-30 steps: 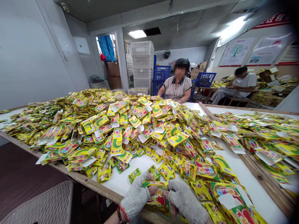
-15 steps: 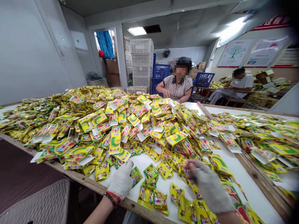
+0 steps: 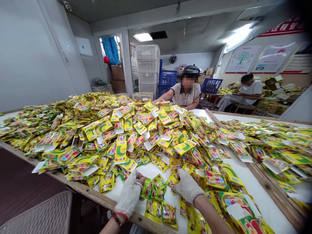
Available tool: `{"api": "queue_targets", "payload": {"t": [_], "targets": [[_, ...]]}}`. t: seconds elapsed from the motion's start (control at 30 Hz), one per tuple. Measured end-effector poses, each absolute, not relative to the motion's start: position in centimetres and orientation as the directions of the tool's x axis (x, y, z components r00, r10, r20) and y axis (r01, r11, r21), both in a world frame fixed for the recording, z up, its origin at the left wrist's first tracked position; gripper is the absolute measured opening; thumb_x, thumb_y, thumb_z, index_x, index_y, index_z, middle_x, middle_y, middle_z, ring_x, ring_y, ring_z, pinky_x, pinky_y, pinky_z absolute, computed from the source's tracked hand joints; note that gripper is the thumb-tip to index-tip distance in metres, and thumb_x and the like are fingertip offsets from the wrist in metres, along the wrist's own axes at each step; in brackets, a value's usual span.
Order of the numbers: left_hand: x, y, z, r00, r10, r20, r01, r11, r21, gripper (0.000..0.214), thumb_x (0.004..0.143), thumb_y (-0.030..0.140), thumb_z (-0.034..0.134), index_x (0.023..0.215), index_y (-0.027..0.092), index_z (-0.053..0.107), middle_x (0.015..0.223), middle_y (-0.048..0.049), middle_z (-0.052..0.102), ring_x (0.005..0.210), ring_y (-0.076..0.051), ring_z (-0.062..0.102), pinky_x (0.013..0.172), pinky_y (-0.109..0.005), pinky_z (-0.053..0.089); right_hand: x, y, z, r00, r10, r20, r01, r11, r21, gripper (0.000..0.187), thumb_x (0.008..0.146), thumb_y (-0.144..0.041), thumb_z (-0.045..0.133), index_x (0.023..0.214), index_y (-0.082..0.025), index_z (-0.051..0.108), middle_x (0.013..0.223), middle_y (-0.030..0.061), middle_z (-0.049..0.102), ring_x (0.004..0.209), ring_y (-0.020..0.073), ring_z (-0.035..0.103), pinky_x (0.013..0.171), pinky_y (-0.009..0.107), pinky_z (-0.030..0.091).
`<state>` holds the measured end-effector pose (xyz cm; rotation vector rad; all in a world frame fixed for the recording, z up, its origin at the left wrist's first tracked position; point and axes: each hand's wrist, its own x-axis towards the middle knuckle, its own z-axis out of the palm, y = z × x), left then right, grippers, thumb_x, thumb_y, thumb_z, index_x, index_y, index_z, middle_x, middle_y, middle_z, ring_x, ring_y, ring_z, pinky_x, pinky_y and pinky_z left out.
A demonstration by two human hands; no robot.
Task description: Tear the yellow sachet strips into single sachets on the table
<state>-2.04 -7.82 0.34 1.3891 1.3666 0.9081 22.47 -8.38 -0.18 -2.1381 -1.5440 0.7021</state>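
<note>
Both my hands wear grey knit gloves with bare fingertips. My left hand point(image 3: 129, 194) is closed on a pair of small green sachets point(image 3: 154, 188) lying on the white table top point(image 3: 149, 170). To the right, my right hand point(image 3: 187, 187) is curled over yellow sachets point(image 3: 172, 179) at the foot of the big heap of yellow and green packets point(image 3: 117, 130); what its fingers grip is hidden. A few yellow sachets point(image 3: 161, 213) lie near the table's front edge, between my wrists.
A person in a striped shirt point(image 3: 185, 94) works at the far side of the heap, reaching left. Another person in white point(image 3: 246, 91) sits at the back right. A second table point(image 3: 280, 146) with packets adjoins on the right. White and blue crates point(image 3: 148, 68) are stacked behind.
My right hand pulled back left from the packets at the right to the heap's foot. My left hand shifted slightly right and closed on the green sachets. One second ago both hands held one bundle.
</note>
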Motion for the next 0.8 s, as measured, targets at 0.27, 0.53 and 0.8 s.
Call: {"api": "queue_targets", "payload": {"t": [0.27,0.53,0.8], "targets": [[1.1,-8.6,-0.4,0.111,0.98,-0.167,-0.073,0.176,0.982,0.034,0.078,0.046,0.061,0.097,0.02,0.05,0.072,0.0031,0.058,0.065,-0.014,0.056,0.062,-0.026,0.045,21.3,-11.4,1.6,0.163,0.973,-0.163,0.488,-0.223,-0.844,0.027,0.083,-0.047,0.047,0.069,-0.024,0.043,0.059,-0.0034,0.054,0.051,0.016,0.057,0.049,0.026,0.043],[4.7,-11.1,0.4,0.048,0.978,-0.201,-0.486,0.199,0.851,0.054,0.062,0.05,0.083,0.095,0.021,0.052,0.074,0.0015,0.066,0.068,-0.015,0.062,0.065,-0.025,0.049,15.9,-12.6,-0.1,0.36,0.923,-0.137,0.192,-0.217,-0.957,0.036,0.081,-0.059,0.046,0.067,-0.026,0.04,0.063,-0.002,0.047,0.056,0.0161,0.051,0.05,0.027,0.047],[5.1,-11.1,-0.6,0.087,0.988,-0.13,-0.394,0.154,0.906,0.047,0.065,0.045,0.083,0.091,0.02,0.053,0.077,-0.0016,0.068,0.071,-0.018,0.066,0.066,-0.027,0.051,16.6,-13.0,0.1,0.336,0.941,-0.038,0.265,-0.133,-0.955,0.033,0.078,-0.06,0.053,0.083,-0.027,0.052,0.081,0.0049,0.066,0.078,0.0251,0.062,0.072,0.036,0.053]]}}
